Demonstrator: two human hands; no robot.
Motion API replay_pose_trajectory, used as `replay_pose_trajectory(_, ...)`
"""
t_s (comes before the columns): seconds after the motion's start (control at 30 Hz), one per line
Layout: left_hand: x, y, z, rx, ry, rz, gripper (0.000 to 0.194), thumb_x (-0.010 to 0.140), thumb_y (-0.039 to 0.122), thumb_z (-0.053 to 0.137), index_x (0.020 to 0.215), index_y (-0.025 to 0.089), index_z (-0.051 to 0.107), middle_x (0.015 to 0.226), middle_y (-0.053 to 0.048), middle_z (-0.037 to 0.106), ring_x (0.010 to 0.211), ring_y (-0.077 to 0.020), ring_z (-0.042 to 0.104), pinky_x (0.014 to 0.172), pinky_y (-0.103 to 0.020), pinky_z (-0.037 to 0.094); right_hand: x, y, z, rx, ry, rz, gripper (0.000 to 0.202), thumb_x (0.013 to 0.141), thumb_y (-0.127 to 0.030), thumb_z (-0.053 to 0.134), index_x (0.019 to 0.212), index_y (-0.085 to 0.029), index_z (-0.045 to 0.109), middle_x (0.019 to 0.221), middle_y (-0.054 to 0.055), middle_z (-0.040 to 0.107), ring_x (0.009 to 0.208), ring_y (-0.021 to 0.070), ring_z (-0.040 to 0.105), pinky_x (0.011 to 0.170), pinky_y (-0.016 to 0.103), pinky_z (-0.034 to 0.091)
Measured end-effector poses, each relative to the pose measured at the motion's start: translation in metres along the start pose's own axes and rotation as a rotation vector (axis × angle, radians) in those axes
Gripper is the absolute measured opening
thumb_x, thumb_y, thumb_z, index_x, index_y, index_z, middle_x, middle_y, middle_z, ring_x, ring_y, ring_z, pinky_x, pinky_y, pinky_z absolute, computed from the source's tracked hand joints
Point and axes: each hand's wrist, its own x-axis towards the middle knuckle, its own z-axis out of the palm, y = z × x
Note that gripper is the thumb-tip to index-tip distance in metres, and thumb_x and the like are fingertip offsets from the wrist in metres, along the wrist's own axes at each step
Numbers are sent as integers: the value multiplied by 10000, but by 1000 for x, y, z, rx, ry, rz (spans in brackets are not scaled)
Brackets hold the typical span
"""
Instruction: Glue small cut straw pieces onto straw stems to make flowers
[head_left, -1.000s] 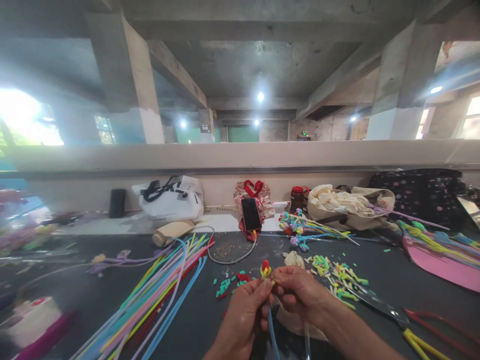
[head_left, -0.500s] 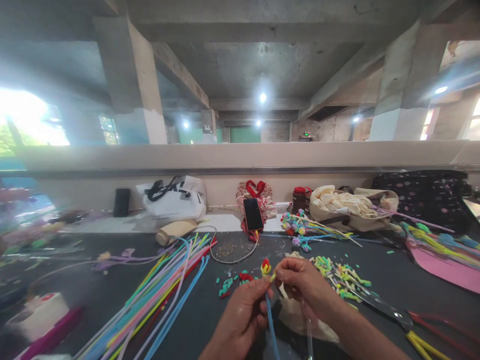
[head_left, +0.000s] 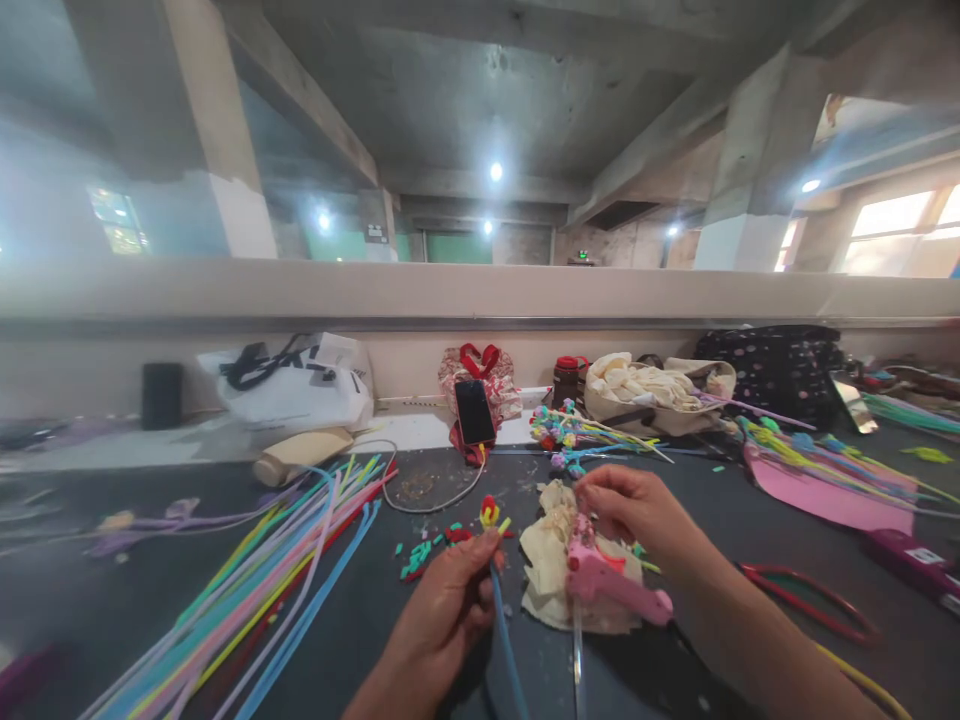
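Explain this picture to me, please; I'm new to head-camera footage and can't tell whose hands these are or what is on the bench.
One camera sits on a person's head, looking forward and down, so both hands are their own. The left hand pinches a blue stem topped by a small red and yellow flower. The right hand reaches over a pink glue gun that lies on a crumpled cloth. On the dark table lie long coloured stems, cut scraps, a phone and bags at the back.

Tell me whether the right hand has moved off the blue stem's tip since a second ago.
Yes. The right hand left the blue stem and shifted right, over the crumpled cloth.
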Motion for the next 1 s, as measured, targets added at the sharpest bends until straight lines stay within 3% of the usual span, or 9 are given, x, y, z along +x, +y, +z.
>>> replay_pose_trajectory(0.07,-1,-1,1,18,5,14,234,581,290,706,557,114,554,427,47,478,329,-3,376,304,-95,209,-13,4,-22,-159,33,3,181,677,-322,592,712,-146,610,465,-55,497,360,46,365,363,177,232)
replay_pose_trajectory(0.23,-1,-8,3,81,-103,38,255,583,322,699,533,112,564,452,20,537,373,-42,439,362,-142,309,-49,32,-56,-510,59,16,174,712,-311,542,624,-170,595,523,-23,536,477,114,460,465,226,324)
replay_pose_trajectory(0.33,2,-14,11,106,-140,26,238,631,316,664,558,109,570,473,5,569,405,-53,481,414,-152,365,-55,43,-54,-829,59,-46,156,727,-331,529,705,-205,619,670,15,599,640,169,531,578,258,361)
replay_pose_trajectory(0.43,9,-20,24,127,-63,36,200,633,298,662,610,125,565,569,-25,637,489,-91,563,480,-186,430,-50,45,-43,-1051,-1,-160,194,719,-353,536,845,-231,619,848,41,588,794,194,524,678,274,358)
replay_pose_trajectory(0.5,16,-25,33,166,-37,27,178,642,282,653,628,134,556,623,-51,665,548,-122,600,523,-222,460,-45,46,-36,-1138,-59,-187,198,709,-363,542,822,-217,612,845,42,573,799,193,515,690,275,349)
replay_pose_trajectory(0.57,25,-29,38,208,63,-8,171,646,268,644,618,128,552,607,-67,667,523,-128,601,535,-242,469,-42,46,-30,-1199,-82,-181,172,677,-342,566,767,-200,604,811,36,567,776,190,513,682,275,341)
replay_pose_trajectory(0.73,36,-36,37,216,121,-2,120,658,217,620,650,142,526,608,-50,660,554,-131,612,563,-253,474,-43,43,-39,-1103,-68,-171,114,649,-258,567,735,-194,607,819,27,568,782,174,513,696,255,348)
replay_pose_trajectory(1.0,42,-40,33,257,96,-5,165,645,242,627,574,123,536,591,-61,647,501,-106,575,522,-219,447,-35,41,-91,-515,28,-103,223,646,-305,600,834,-205,665,849,24,620,795,205,537,656,264,382)
